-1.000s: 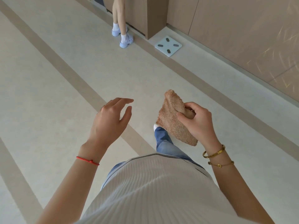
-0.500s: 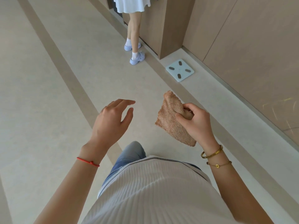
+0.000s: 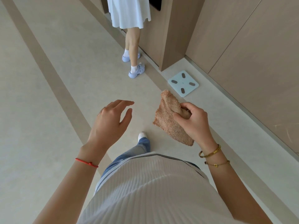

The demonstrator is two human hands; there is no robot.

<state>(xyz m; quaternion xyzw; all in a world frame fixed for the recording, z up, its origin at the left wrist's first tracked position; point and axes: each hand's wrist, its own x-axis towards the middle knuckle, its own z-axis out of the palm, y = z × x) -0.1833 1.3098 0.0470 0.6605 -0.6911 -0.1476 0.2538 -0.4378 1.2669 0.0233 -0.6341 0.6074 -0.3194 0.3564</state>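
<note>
A fluffy tan cloth [image 3: 168,117], folded over, hangs in the air at waist height. My right hand [image 3: 193,121] grips its upper edge with thumb and curled fingers. To its left my left hand [image 3: 111,120] hovers with the fingers relaxed and slightly spread, holding nothing. Both hands are above a pale floor [image 3: 48,110], and one of my feet shows below them.
A person in a white skirt and pale blue clogs [image 3: 133,50] stands ahead beside a brown cabinet corner [image 3: 171,39]. A light blue bathroom scale [image 3: 182,83] lies on the floor at the foot of the brown wall panels [image 3: 250,65] on the right.
I have walked forward: the standing person and the scale have come nearer and lower in view. My hands keep the same pose, the cloth still held in the right one.
</note>
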